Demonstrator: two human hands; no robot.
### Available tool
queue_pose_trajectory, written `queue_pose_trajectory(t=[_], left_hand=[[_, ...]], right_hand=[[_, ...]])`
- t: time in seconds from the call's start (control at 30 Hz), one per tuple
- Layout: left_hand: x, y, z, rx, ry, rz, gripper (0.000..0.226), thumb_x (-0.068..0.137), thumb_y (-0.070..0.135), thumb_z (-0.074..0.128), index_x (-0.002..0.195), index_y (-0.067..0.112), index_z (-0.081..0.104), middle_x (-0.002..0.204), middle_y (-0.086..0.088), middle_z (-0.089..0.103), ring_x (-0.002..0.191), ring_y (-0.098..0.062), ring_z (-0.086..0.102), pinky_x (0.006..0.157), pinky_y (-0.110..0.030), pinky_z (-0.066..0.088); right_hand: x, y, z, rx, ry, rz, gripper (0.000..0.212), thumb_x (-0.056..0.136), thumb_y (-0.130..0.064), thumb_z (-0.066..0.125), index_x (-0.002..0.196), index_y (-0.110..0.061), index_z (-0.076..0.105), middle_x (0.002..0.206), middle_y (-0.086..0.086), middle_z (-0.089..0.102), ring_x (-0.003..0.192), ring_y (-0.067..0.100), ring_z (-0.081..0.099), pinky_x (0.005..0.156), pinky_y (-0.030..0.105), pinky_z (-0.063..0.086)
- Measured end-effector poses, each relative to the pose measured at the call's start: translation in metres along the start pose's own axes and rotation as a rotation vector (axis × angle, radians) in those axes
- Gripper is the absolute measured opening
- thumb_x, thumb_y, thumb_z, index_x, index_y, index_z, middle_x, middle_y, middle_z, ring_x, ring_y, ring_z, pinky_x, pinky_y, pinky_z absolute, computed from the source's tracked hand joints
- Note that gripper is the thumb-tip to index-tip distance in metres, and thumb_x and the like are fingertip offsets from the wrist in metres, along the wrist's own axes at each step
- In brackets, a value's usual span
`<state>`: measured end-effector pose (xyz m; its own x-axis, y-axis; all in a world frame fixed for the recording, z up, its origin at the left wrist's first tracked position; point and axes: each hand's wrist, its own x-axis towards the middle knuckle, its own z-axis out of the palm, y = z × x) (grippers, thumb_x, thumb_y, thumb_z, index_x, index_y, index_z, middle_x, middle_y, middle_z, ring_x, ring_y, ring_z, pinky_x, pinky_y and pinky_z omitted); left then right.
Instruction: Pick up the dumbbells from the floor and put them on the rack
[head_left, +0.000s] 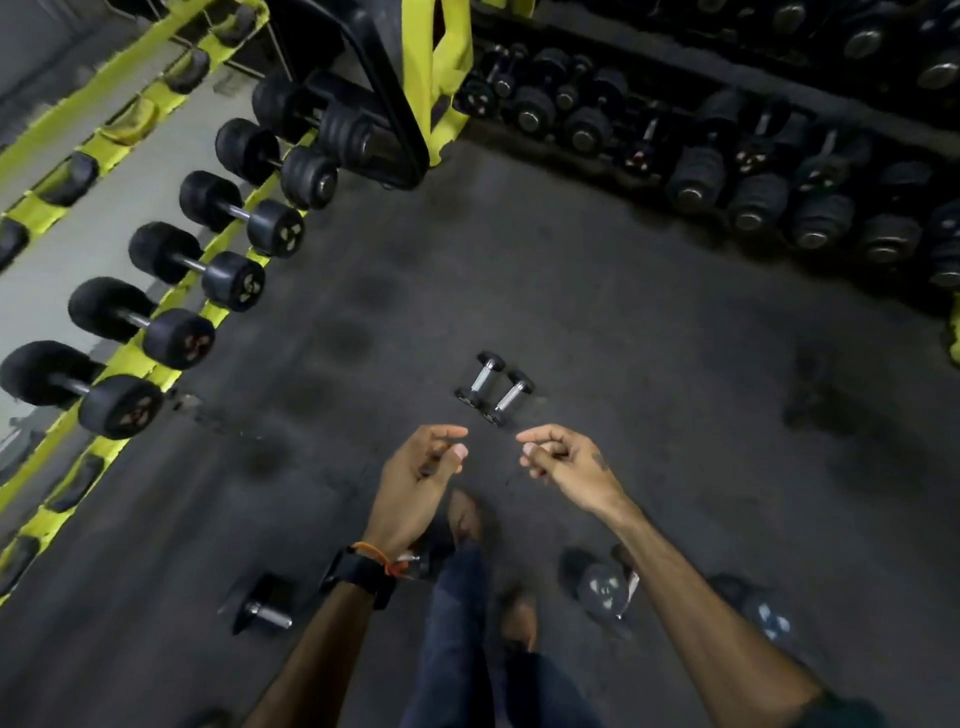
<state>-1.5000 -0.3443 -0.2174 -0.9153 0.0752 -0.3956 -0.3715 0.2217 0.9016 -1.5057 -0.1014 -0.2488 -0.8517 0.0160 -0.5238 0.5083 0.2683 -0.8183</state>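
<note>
We see our left grip (415, 470) and right grip (563, 460) held out side by side over the dark floor (597, 291), close together but not touching. Both are narrow and hold nothing: the fingers are loosely curled with the thumb tips near the forefingers.

Just ahead of the gap between the two grips lies a pair of small dumbbells (493, 387), side by side and touching or nearly so. Their chrome handles run parallel, the long axes slanting from near-left to far-right, one black head toward us and the other away.

Ahead of them the floor stays open as far as the racks. Far left of the left grip, the yellow rack (130, 358) runs diagonally, its row of large black dumbbells (223, 249) overhanging its edge toward the open floor. Far ahead and right of the right grip, a second, dark rack (779, 197) is packed with dumbbells and closes that side.

Nearer us than the grips, more dumbbells lie on the floor: one behind and left of the left grip (262, 605), another under the right forearm (605, 587), both blurred. Our legs in dark trousers (457, 649) stand between them.
</note>
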Motion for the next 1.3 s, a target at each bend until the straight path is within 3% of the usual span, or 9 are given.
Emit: queue_pose_trajectory(t=[0.17,0.4,0.6,0.73,0.83,0.97,1.07,1.17,1.3], left_hand=[[0.134,-0.015,0.023,0.069,-0.024,-0.046,0.020,0.097,0.030,0.071,0.116,0.036,0.073,0.097,0.001,0.074,0.093,-0.027,0.072,0.089,-0.042,0.059],[0.329,-0.083,0.067,0.156,-0.043,-0.073,0.018,0.098,0.023,0.073,0.114,0.030,0.074,0.098,0.005,0.072,0.076,0.005,0.064,0.078,-0.013,0.052],[0.524,-0.266,0.122,0.206,-0.064,-0.183,0.031,0.096,0.026,0.076,0.124,0.027,0.065,0.109,0.013,0.069,0.098,-0.009,0.071,0.086,-0.019,0.053],[0.622,-0.397,0.161,0.336,-0.104,-0.294,0.067,0.096,0.038,0.073,0.154,0.018,0.047,0.149,-0.007,0.054,0.138,-0.025,0.055,0.116,-0.040,0.045],[0.687,-0.479,0.195,0.433,-0.161,-0.407,0.069,0.100,0.037,0.068,0.157,0.009,0.041,0.156,-0.012,0.049,0.145,-0.032,0.049,0.115,-0.037,0.039],[0.738,-0.556,0.227,0.518,-0.210,-0.508,0.072,0.092,0.038,0.078,0.146,0.004,0.045,0.149,-0.022,0.053,0.140,-0.042,0.051,0.114,-0.042,0.043],[0.754,-0.578,0.230,0.468,-0.193,-0.544,0.054,0.097,0.027,0.072,0.139,0.003,0.049,0.142,-0.022,0.061,0.132,-0.041,0.059,0.107,-0.040,0.046],[0.749,-0.589,0.221,0.314,-0.146,-0.515,0.052,0.089,0.043,0.072,0.128,0.010,0.060,0.127,-0.020,0.070,0.119,-0.038,0.067,0.100,-0.044,0.053],[0.703,-0.535,0.193,-0.042,-0.031,-0.494,0.028,0.091,0.039,0.078,0.087,0.019,0.059,0.067,0.001,0.062,0.062,-0.023,0.057,0.055,-0.028,0.048]], right_hand=[[0.120,0.016,-0.019,-0.018,0.012,0.096,0.014,0.103,-0.013,0.068,0.107,-0.024,0.077,0.084,0.001,0.078,0.067,0.007,0.066,0.064,0.015,0.052],[0.305,0.090,-0.024,-0.064,0.036,0.222,0.015,0.101,-0.016,0.069,0.104,-0.030,0.074,0.089,-0.010,0.077,0.073,-0.004,0.067,0.067,0.014,0.048],[0.503,0.238,0.006,0.066,0.052,0.379,0.014,0.103,-0.013,0.068,0.116,-0.015,0.069,0.095,-0.005,0.071,0.075,-0.003,0.063,0.060,0.007,0.048],[0.604,0.342,0.032,0.149,0.005,0.607,0.017,0.105,-0.021,0.065,0.088,-0.019,0.066,0.084,0.003,0.063,0.066,0.009,0.053,0.053,0.019,0.042],[0.671,0.414,0.051,0.233,0.066,0.759,0.014,0.102,-0.027,0.069,0.093,-0.018,0.066,0.079,0.000,0.064,0.062,0.010,0.058,0.052,0.021,0.047],[0.723,0.478,0.080,0.481,0.160,0.833,0.007,0.102,-0.017,0.069,0.097,-0.014,0.066,0.086,0.005,0.068,0.073,0.018,0.065,0.063,0.031,0.054],[0.733,0.499,0.089,0.442,0.228,0.784,0.014,0.104,-0.009,0.062,0.091,-0.013,0.060,0.086,0.007,0.065,0.076,0.019,0.064,0.064,0.034,0.054],[0.724,0.492,0.087,0.433,0.253,0.713,0.008,0.105,-0.015,0.057,0.098,-0.014,0.059,0.087,0.007,0.065,0.074,0.019,0.064,0.064,0.033,0.056],[0.699,0.438,0.061,0.567,0.328,0.675,0.016,0.099,-0.018,0.061,0.083,-0.017,0.058,0.061,0.001,0.053,0.051,0.016,0.049,0.055,0.028,0.047]])
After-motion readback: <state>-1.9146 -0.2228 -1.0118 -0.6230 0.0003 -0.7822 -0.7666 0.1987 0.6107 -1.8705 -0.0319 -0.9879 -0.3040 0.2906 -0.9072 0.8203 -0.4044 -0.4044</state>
